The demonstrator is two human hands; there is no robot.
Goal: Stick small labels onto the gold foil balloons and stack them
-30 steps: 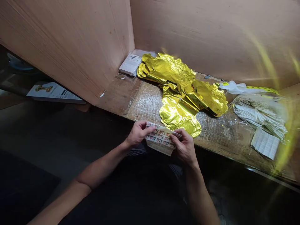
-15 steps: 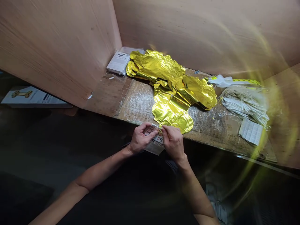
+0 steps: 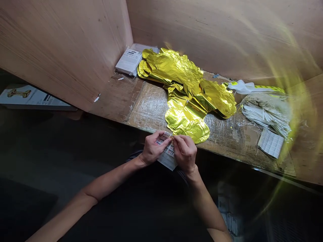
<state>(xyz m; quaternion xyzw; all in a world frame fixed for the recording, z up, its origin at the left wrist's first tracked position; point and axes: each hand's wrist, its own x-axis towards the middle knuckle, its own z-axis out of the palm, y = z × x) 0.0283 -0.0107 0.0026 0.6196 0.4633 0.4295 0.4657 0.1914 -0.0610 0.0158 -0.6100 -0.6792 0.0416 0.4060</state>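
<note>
My left hand (image 3: 152, 148) is closed on a sheet of stickers (image 3: 167, 159) printed with rows of small CE and warning marks, held by its left side near the bench's front edge. At the sheet's upper right, my right hand (image 3: 186, 154) has thumb and forefinger pinched together. Whether a loosened sticker or just the sheet's edge is between them is too small to tell. Right beyond the hands lies a pile of flat gold foil balloons (image 3: 185, 126), the nearest rounded end reaching the front edge.
Wooden panels enclose the bench (image 3: 148, 104) at left and back. White packets (image 3: 128, 62) are stacked in the left corner. To the right lie a clear bag of white sticks (image 3: 267, 114), yellow-and-white strips (image 3: 244, 86) and another folded sheet (image 3: 271, 143). Printed packaging (image 3: 32, 97) sits outside the left panel.
My right hand's fingers have curled in more over the sheet's upper right, and the sheet has tilted slightly. The view has shifted a little; the foil balloons lie as before.
</note>
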